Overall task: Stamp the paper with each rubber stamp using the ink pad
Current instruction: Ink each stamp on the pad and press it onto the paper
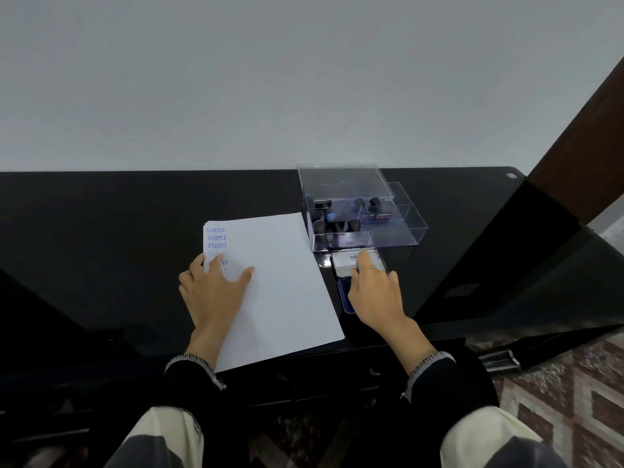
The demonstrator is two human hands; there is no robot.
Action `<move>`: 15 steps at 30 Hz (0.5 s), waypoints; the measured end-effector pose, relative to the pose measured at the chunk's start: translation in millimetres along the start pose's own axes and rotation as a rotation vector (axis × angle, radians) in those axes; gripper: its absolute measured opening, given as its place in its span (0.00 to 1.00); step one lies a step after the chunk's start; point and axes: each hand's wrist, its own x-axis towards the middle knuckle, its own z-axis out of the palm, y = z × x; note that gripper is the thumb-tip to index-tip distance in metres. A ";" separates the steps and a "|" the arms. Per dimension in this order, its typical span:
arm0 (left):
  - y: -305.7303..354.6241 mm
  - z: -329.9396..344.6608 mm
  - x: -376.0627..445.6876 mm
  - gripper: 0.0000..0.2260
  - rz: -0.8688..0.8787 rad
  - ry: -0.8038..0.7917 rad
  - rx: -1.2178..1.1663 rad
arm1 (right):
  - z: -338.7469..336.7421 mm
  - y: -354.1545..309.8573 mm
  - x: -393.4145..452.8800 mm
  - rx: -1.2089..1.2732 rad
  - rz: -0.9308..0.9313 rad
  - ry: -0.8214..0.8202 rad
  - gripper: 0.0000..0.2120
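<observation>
Paper (283, 282) under left hand (212, 285)

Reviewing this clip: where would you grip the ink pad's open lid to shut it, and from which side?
Probably the lid's far edge, reached from the right, near side where the right hand already is. The lid lies folded back beyond the blue pad, and the clear box crowds its far side.

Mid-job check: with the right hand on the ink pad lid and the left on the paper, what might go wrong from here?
1. The left hand lies flat over the lower SAMPLE prints; if that ink is wet, it may smear.
2. The right hand is at the ink pad lid, close over the blue pad; fingers could pick up ink and mark the paper.
3. The paper overhangs the table's front edge, so it may shift once released.
</observation>
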 end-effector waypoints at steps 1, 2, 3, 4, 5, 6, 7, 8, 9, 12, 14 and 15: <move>0.1 0.0 -0.4 0.32 0.001 0.001 0.001 | -2.0 -0.5 4.3 0.002 -0.002 -0.021 0.07; 0.1 0.2 -0.8 0.32 0.003 0.002 0.001 | -3.9 -1.3 7.8 0.005 -0.006 -0.040 0.08; 0.3 0.3 -1.1 0.32 0.004 0.002 0.001 | -5.0 -2.4 10.3 0.002 -0.012 -0.053 0.09; 0.4 0.5 -1.2 0.31 0.004 0.002 0.000 | -5.4 -3.0 10.7 -0.003 -0.018 -0.051 0.09; 0.3 0.4 -1.2 0.31 0.005 0.002 -0.002 | -4.9 -3.1 9.2 -0.003 -0.019 -0.033 0.10; 0.5 0.5 -0.8 0.31 0.005 0.003 -0.004 | -3.4 -2.4 6.0 0.001 -0.017 -0.006 0.10; 0.4 0.5 -0.3 0.31 0.004 0.004 -0.005 | -1.6 -1.1 1.5 0.007 -0.014 0.018 0.09; 0.2 0.7 0.3 0.31 0.003 0.005 -0.005 | 0.6 0.1 -3.7 0.013 -0.011 0.036 0.08; 0.0 0.7 0.6 0.32 0.002 0.005 -0.004 | 2.8 1.1 -8.2 0.021 -0.009 0.050 0.07; -1.3 1.2 0.4 0.32 -0.001 0.000 -0.004 | 5.5 1.9 -13.3 0.031 -0.002 0.061 0.06; -1.5 1.5 0.2 0.32 -0.001 0.003 -0.002 | 4.1 1.7 -9.4 0.016 -0.008 0.058 0.06; -1.2 1.5 -0.1 0.32 0.000 0.005 0.001 | 2.5 1.5 -5.8 0.007 -0.014 0.052 0.06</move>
